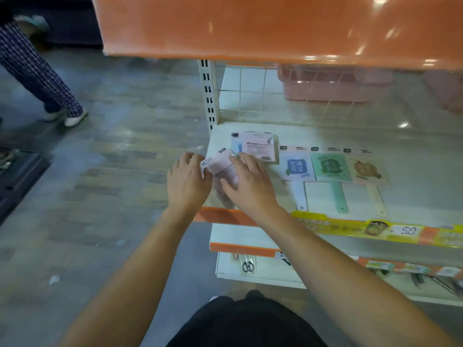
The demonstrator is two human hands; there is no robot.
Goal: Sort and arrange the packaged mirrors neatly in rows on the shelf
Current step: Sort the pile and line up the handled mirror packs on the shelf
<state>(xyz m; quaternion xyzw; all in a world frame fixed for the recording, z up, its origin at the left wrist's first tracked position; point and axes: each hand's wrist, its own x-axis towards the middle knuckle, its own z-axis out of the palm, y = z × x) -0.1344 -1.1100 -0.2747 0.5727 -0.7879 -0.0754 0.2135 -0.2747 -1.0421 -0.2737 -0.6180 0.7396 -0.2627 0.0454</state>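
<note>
A blue mirror (297, 167), a green mirror (331, 168) and a tan mirror (368, 171) are seen on the white shelf (413, 171).

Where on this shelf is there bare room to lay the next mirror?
Free: the shelf right of the tan mirror, and behind the row toward the wire grid. Crowded: the left end, where both hands hold a pink packet before a stack.

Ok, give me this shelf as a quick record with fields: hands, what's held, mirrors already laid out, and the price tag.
left hand: grips pink packaged mirror
right hand: on the same pack
row laid out: blue mirror, green mirror, tan mirror, handles toward the shelf front
loose stack: behind the hands
price tag: reads 50
</note>
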